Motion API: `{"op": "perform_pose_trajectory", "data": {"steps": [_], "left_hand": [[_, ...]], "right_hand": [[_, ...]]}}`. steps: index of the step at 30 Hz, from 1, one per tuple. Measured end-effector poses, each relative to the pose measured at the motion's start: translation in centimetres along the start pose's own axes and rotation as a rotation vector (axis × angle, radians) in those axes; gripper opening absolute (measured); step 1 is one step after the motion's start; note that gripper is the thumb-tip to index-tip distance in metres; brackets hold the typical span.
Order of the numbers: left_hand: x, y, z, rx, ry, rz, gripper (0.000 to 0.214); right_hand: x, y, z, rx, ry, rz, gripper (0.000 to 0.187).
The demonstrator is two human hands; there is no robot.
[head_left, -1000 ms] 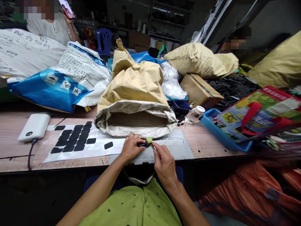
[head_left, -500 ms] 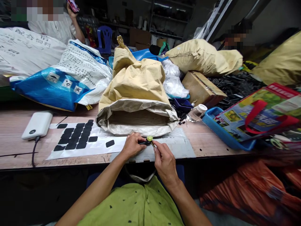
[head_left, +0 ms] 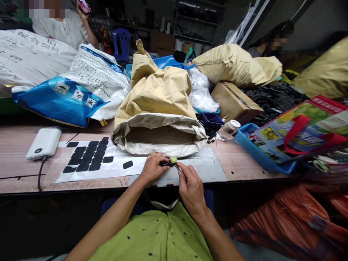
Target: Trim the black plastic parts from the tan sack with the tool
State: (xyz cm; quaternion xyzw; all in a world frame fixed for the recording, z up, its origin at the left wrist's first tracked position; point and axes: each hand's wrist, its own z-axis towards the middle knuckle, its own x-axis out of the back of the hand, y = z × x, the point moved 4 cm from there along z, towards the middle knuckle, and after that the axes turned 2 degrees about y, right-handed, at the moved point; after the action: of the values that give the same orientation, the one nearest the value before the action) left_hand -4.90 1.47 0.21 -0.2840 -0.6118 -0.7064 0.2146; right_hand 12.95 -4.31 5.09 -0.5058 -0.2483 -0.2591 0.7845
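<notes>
At the table's front edge, my left hand [head_left: 153, 168] pinches a small, slim black piece [head_left: 165, 164]. A round yellow-green part [head_left: 173, 159] shows at the piece's right end. My right hand [head_left: 191, 186] is closed around a thin metal tool [head_left: 178, 167] whose tip meets the piece near the round part. I cannot make out what kind of tool it is. Beneath both hands lies a grey board [head_left: 209, 168]. To the left, a white backing sheet [head_left: 102, 174] carries rows of black rounded stickers [head_left: 90, 153], with one [head_left: 127, 165] set apart.
A tan sack [head_left: 160, 96] lies with its mouth facing me, just beyond my hands. The power bank [head_left: 45, 142] is at the left; a clear bottle [head_left: 228, 129] and blue basket [head_left: 251, 150] are right. Two people are across the table, one holding a phone [head_left: 83, 6].
Both hands keep nearly the same pose on the black piece and the metal tool. The view has shifted very slightly. The person at the far right has raised their head a little.
</notes>
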Motion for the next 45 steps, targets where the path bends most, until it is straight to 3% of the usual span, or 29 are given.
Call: {"op": "perform_pose_trajectory", "data": {"steps": [6, 12, 18, 21, 25, 30, 34, 39, 41, 45], "left_hand": [[0.0, 0.0, 0.0, -0.026, 0.007, 0.015, 0.014], [-0.2, -0.3, 0.0, -0.014, 0.013, 0.0, 0.023], [-0.2, -0.2, 0.0, -0.001, 0.008, -0.003, 0.024], [-0.1, -0.1, 0.1, 0.002, 0.001, -0.001, 0.023], [0.0, 0.0, 0.0, 0.006, 0.003, -0.005, 0.021], [-0.1, 0.0, 0.0, 0.014, -0.007, 0.012, 0.021], [-0.2, -0.1, 0.2, 0.013, -0.009, 0.008, 0.02], [1.3, 1.8, -1.8, -0.065, 0.054, -0.129, 0.02], [1.8, 3.2, -4.1, -0.108, -0.012, -0.266, 0.022], [-0.5, 3.8, -10.2, -0.025, -0.444, -0.371, 0.022]], "right_hand": [[-0.9, 0.5, -0.5, 0.036, -0.028, -0.073, 0.037], [0.4, 0.9, 0.1, -0.001, 0.049, -0.055, 0.036], [0.0, 1.2, -0.2, -0.028, -0.012, -0.078, 0.037], [0.8, 1.9, 0.0, -0.06, 0.038, -0.075, 0.036], [3.3, 4.0, 0.6, -0.113, 0.17, -0.162, 0.035], [5.8, 8.9, 0.8, -0.261, 0.237, -0.455, 0.031], [5.8, 11.8, 1.6, -0.309, 0.199, -0.604, 0.03], [4.9, 12.8, 3.2, -0.314, 0.243, -0.732, 0.028], [4.5, 12.8, 3.5, -0.291, 0.253, -0.746, 0.028], [4.1, 13.0, 3.4, -0.25, 0.278, -0.771, 0.029]]}}
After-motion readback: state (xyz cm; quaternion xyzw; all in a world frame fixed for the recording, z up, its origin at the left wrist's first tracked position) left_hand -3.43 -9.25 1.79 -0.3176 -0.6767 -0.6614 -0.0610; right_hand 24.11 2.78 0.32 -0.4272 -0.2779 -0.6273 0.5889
